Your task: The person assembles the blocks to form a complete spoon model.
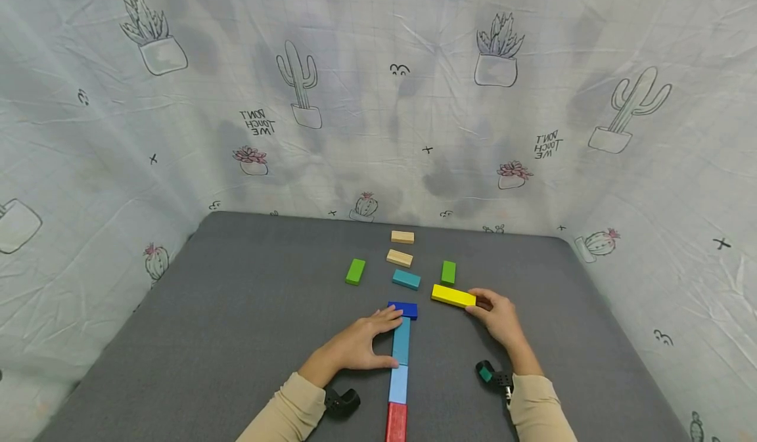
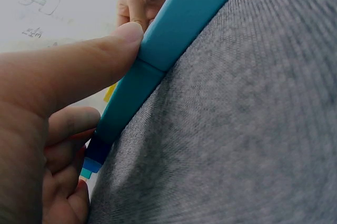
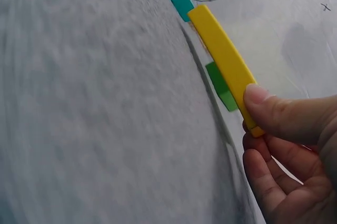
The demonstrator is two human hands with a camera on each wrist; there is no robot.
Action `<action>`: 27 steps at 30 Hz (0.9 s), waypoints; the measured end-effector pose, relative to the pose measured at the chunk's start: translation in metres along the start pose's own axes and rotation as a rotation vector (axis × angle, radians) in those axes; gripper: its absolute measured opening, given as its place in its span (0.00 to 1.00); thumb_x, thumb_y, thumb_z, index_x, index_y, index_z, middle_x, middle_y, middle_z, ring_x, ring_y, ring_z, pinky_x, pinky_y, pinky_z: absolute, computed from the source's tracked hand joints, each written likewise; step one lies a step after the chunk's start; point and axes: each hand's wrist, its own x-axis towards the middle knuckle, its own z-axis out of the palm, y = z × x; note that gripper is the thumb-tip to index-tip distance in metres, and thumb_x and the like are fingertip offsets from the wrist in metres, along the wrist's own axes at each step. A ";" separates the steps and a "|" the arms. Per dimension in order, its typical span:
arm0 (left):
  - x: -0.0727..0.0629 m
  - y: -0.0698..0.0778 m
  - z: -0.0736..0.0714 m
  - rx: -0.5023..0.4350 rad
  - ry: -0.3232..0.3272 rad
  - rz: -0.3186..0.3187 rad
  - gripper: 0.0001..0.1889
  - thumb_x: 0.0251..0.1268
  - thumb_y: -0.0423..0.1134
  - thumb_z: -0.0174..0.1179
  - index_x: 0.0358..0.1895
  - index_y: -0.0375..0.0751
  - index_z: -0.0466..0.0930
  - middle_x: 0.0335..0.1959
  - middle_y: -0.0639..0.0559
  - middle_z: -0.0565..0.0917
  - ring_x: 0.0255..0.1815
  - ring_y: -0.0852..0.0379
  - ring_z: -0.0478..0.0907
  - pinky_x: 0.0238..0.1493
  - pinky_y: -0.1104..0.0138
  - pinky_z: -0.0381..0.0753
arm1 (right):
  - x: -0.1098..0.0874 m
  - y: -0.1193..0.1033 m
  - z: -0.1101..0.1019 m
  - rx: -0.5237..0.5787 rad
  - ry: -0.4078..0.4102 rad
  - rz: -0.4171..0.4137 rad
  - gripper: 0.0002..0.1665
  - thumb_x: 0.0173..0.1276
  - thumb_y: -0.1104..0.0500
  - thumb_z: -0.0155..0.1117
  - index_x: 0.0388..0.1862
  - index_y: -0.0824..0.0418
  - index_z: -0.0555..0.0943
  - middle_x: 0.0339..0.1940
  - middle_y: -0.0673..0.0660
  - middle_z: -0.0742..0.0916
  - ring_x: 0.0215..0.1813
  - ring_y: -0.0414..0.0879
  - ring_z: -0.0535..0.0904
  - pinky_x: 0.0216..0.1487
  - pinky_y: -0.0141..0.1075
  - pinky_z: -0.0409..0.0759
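Yellow block (image 1: 453,296) pinched by its right end in the right hand's (image 1: 499,317) grip, long axis pointing left, dark blue block (image 1: 408,309) lying left and slightly nearer the person, closer to the loosely spread left hand (image 1: 363,340)

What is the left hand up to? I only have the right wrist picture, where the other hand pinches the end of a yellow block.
Observer: In the head view, the left hand has its thumb against a straight row of blocks.

Visitor: Oh, nice! I can make out just one green block past the yellow one. Is there a second green one anywhere?

Observer: Yes, the head view shows another green block, lying over to the left of a teal block.
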 end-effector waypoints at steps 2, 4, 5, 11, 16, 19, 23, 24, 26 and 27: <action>0.000 0.000 0.000 -0.002 -0.003 -0.002 0.42 0.56 0.63 0.61 0.71 0.44 0.62 0.74 0.54 0.60 0.76 0.54 0.52 0.72 0.54 0.59 | 0.001 -0.003 0.002 0.014 -0.010 -0.005 0.22 0.59 0.64 0.69 0.53 0.64 0.80 0.51 0.65 0.84 0.53 0.57 0.81 0.52 0.45 0.81; 0.000 0.000 0.000 -0.008 -0.008 -0.006 0.42 0.56 0.63 0.61 0.71 0.45 0.62 0.74 0.54 0.60 0.76 0.55 0.52 0.72 0.54 0.58 | 0.002 -0.005 0.005 0.026 -0.014 -0.013 0.22 0.58 0.64 0.69 0.53 0.65 0.80 0.50 0.65 0.85 0.52 0.57 0.82 0.51 0.44 0.81; 0.000 0.000 0.000 -0.009 -0.008 -0.004 0.42 0.56 0.63 0.61 0.71 0.45 0.62 0.74 0.54 0.60 0.76 0.55 0.52 0.73 0.54 0.58 | 0.002 -0.007 0.006 0.035 -0.017 -0.014 0.21 0.58 0.64 0.69 0.53 0.65 0.81 0.50 0.65 0.85 0.52 0.57 0.82 0.51 0.44 0.82; 0.001 0.000 0.000 -0.006 -0.003 0.007 0.42 0.56 0.62 0.61 0.71 0.44 0.63 0.74 0.53 0.60 0.76 0.55 0.52 0.73 0.55 0.58 | 0.007 -0.017 0.016 0.074 -0.032 -0.028 0.21 0.58 0.65 0.69 0.52 0.64 0.81 0.50 0.65 0.85 0.52 0.57 0.82 0.48 0.40 0.83; 0.001 0.000 -0.001 -0.004 -0.009 -0.001 0.42 0.56 0.63 0.61 0.71 0.44 0.62 0.74 0.54 0.60 0.76 0.55 0.52 0.73 0.54 0.58 | 0.009 -0.025 0.024 0.095 -0.054 -0.038 0.21 0.58 0.65 0.69 0.52 0.64 0.81 0.51 0.64 0.85 0.52 0.56 0.82 0.47 0.39 0.83; 0.001 0.000 -0.002 -0.008 -0.013 -0.005 0.42 0.57 0.63 0.60 0.71 0.44 0.63 0.74 0.54 0.60 0.76 0.55 0.52 0.73 0.54 0.58 | 0.011 -0.030 0.030 0.104 -0.066 -0.040 0.21 0.58 0.65 0.70 0.52 0.64 0.81 0.50 0.64 0.85 0.51 0.55 0.82 0.48 0.39 0.83; 0.001 0.000 -0.003 -0.013 -0.016 -0.008 0.42 0.57 0.63 0.60 0.71 0.45 0.63 0.74 0.54 0.60 0.76 0.55 0.51 0.73 0.53 0.57 | 0.014 -0.036 0.037 0.113 -0.075 -0.039 0.20 0.58 0.65 0.70 0.51 0.63 0.82 0.49 0.63 0.85 0.50 0.54 0.82 0.48 0.41 0.83; 0.001 0.000 -0.003 -0.013 -0.018 -0.010 0.42 0.57 0.63 0.60 0.71 0.45 0.63 0.74 0.54 0.60 0.76 0.56 0.51 0.73 0.53 0.57 | 0.015 -0.037 0.038 0.114 -0.078 -0.040 0.20 0.58 0.65 0.70 0.51 0.63 0.82 0.49 0.63 0.85 0.50 0.54 0.82 0.49 0.42 0.83; 0.001 0.001 -0.003 -0.014 -0.021 -0.015 0.42 0.57 0.63 0.60 0.71 0.45 0.63 0.74 0.54 0.60 0.76 0.55 0.52 0.73 0.53 0.58 | 0.016 -0.038 0.042 0.113 -0.083 -0.044 0.20 0.58 0.65 0.70 0.51 0.63 0.82 0.49 0.62 0.85 0.49 0.53 0.82 0.49 0.41 0.83; 0.001 0.001 -0.004 -0.016 -0.024 -0.018 0.42 0.57 0.63 0.60 0.71 0.45 0.63 0.74 0.54 0.60 0.76 0.55 0.52 0.72 0.52 0.58 | 0.016 -0.039 0.043 0.112 -0.084 -0.044 0.20 0.58 0.65 0.70 0.51 0.63 0.82 0.48 0.62 0.85 0.49 0.53 0.82 0.49 0.41 0.83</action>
